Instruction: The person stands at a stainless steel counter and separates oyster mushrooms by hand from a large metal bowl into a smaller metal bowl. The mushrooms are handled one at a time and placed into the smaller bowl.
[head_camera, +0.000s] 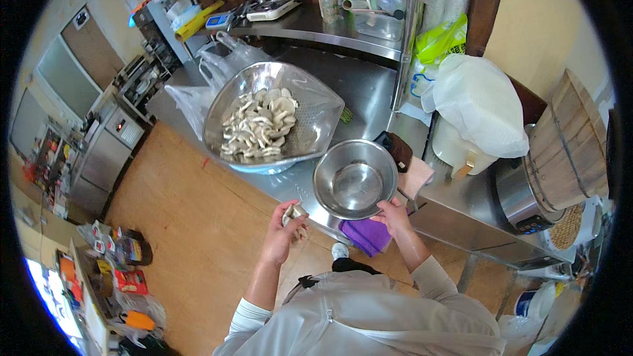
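My left hand (279,240) is closed around a small bunch of oyster mushrooms (294,215), held in front of the counter edge. With my right hand (394,217) I grip the near right rim of a round stainless steel bowl (355,180). Its shiny inside shows bare metal. Beyond my left hand, a large perforated steel scoop-shaped strainer (316,131) holds a heap of pale oyster mushrooms (262,123). Part of a light blue basin (262,169) shows beneath the strainer. A purple cloth (367,236) hangs at the counter edge, just below the bowl.
The steel counter (376,86) carries a clear plastic bag (232,57) behind the strainer. A pink cloth (415,177) lies right of the bowl. Farther right stand a cream container (457,151) covered by a white bag and a wooden barrel (566,143) on a steel cooker. Above runs a shelf (316,34).
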`<state>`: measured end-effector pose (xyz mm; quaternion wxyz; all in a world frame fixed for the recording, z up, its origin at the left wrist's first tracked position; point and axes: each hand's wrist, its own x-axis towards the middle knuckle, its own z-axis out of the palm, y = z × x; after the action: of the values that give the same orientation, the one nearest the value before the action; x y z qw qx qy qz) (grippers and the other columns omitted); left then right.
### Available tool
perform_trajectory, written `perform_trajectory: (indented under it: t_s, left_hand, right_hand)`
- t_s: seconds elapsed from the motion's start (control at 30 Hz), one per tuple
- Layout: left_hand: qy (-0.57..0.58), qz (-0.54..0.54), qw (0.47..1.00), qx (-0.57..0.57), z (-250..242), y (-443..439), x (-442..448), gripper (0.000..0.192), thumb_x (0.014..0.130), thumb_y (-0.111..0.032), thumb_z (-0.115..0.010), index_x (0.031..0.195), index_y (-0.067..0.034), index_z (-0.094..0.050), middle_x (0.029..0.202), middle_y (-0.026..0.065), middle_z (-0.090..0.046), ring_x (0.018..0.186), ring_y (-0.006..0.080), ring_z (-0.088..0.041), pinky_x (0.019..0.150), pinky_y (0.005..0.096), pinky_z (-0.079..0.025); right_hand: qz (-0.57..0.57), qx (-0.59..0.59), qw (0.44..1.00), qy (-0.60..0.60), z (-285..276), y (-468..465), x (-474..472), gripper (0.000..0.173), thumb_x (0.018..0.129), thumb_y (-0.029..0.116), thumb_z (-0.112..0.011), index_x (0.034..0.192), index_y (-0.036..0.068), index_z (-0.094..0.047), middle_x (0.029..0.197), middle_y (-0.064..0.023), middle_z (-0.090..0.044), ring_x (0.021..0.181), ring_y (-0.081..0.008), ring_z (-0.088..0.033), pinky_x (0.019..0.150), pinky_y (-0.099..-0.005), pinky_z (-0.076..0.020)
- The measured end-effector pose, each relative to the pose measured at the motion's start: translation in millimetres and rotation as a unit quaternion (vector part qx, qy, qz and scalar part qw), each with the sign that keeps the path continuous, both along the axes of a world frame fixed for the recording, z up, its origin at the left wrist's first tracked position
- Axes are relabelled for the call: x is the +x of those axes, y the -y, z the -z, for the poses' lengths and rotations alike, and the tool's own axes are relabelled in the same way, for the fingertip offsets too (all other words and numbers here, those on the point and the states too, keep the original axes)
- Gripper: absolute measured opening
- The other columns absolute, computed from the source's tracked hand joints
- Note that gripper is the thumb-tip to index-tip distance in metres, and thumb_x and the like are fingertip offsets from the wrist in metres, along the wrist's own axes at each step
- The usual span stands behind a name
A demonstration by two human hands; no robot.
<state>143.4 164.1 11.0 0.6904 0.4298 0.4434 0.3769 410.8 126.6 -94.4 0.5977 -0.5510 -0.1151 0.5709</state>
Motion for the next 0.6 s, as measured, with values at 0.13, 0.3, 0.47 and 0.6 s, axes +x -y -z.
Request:
perform_trajectory:
  t_s: [0.13,0.3,0.47,0.6]
  left_hand:
    - [-0.026,0.053,0.998,0.01,-7,-39,17,0.035,0.081,-0.007,-0.054,0.114,-0.012,-0.044,0.094,0.0076,-0.057,0.07,0.0138,-0.054,0.054,0.0255,-0.043]
    - [-0.068,0.162,0.984,-0.016,6,-68,41,0.035,0.081,-0.006,-0.056,0.114,-0.012,-0.046,0.094,0.0037,-0.056,0.072,0.0107,-0.053,0.059,0.0234,-0.043]
    - [-0.108,0.288,0.951,0.032,60,-103,81,0.05,0.078,-0.003,-0.057,0.124,-0.016,-0.04,0.115,0.0051,-0.046,0.092,0.0138,-0.049,0.075,0.026,-0.042]
    - [-0.152,0.319,0.926,0.134,64,-120,94,0.061,0.077,-0.001,-0.056,0.131,-0.02,-0.033,0.132,0.0083,-0.033,0.113,0.0176,-0.04,0.086,0.0288,-0.039]
  right_hand:
    - [0.005,-0.017,0.999,-0.037,12,-28,-17,0.023,0.078,0.005,-0.051,0.101,0.004,-0.051,0.086,-0.0093,-0.059,0.065,-0.0205,-0.061,0.057,-0.0342,-0.0546]
    - [-0.007,-0.046,0.999,-0.022,16,-33,-5,0.024,0.08,0.008,-0.053,0.103,0.005,-0.051,0.09,-0.0095,-0.059,0.068,-0.0224,-0.061,0.057,-0.0353,-0.0543]
    - [-0.069,-0.104,0.987,0.099,1,-27,8,0.023,0.082,0.02,-0.055,0.099,0.004,-0.052,0.09,-0.0084,-0.057,0.075,-0.0217,-0.06,0.052,-0.0344,-0.0536]
    - [-0.04,-0.16,0.971,0.175,-16,-22,8,0.025,0.083,0.026,-0.056,0.095,0.006,-0.052,0.088,-0.0058,-0.055,0.074,-0.0176,-0.058,0.049,-0.0301,-0.0522]
